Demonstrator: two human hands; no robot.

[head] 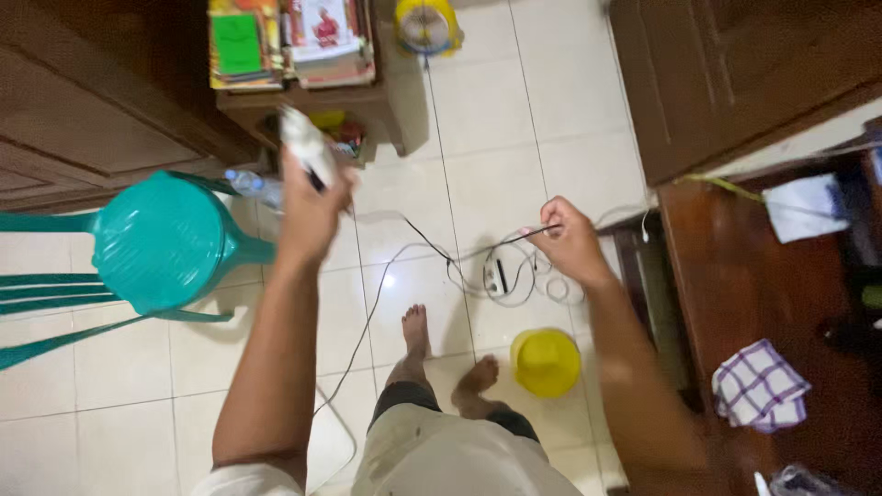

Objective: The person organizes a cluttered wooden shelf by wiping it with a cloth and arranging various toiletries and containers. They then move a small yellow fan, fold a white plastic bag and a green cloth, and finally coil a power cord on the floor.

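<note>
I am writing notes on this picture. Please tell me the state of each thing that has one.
Left hand: raised, shut on white device.
Right hand: fingers pinching black cable.
Black cable: stretched between both hands.
White cords: coiled loosely on floor.
Green plastic chair: upright.
Yellow bowl: upside down on floor.
Checked cloth: crumpled on wooden surface.

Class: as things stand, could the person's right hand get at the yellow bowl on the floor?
Probably yes, but not at once. The bowl lies bare below the right hand, nothing between, but that hand is pinching a black cable and is raised above it.
</note>
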